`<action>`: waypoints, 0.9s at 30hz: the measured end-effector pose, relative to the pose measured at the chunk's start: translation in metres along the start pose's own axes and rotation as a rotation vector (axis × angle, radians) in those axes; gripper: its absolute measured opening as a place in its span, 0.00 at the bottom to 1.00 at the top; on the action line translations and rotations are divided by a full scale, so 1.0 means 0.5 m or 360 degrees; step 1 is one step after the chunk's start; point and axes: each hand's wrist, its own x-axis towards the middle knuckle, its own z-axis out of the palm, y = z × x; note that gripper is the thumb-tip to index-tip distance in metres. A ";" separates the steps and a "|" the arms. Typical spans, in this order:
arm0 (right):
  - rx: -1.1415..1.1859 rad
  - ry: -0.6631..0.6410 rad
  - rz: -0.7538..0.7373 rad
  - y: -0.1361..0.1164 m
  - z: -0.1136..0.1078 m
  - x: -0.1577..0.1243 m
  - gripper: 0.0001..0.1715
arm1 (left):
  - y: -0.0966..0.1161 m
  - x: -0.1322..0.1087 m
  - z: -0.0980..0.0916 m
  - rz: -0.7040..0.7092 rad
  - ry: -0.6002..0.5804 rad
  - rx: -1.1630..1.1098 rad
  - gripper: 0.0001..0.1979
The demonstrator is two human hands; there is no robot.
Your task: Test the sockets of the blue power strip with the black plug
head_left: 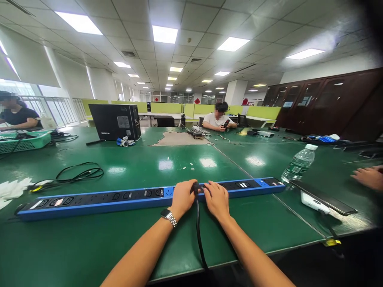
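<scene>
A long blue-and-black power strip [98,201] with several sockets lies across the green table in front of me. My left hand [183,198], with a watch at its wrist, is closed round a black plug [195,187] at the strip's middle. From this plug a black cord [198,231] hangs down over the near table edge. How deep the plug sits in a socket is hidden by my fingers. Just right of it, my right hand [217,199] grips the strip, its fingers bent over the top face.
Right of the strip stand a water bottle [300,163] and a phone [324,197] lying on a white device [314,202]. A co-worker's hand [369,177] rests at far right. Behind are a black computer case [115,121], a looped cable [80,173] and a green basket [25,142]. Two people sit farther off.
</scene>
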 end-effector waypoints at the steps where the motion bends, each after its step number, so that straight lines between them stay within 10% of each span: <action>1: -0.0011 -0.0004 -0.0007 0.000 -0.002 -0.001 0.19 | 0.007 0.007 0.011 -0.0008 -0.0029 0.0006 0.14; 10: -0.0063 -0.0094 -0.0160 0.011 -0.026 0.021 0.16 | 0.012 0.043 0.010 -0.0045 -0.0269 0.0119 0.13; 27: -0.0241 -0.0018 -0.0192 -0.001 -0.029 0.015 0.19 | 0.004 0.013 0.013 -0.0050 -0.0175 0.0019 0.15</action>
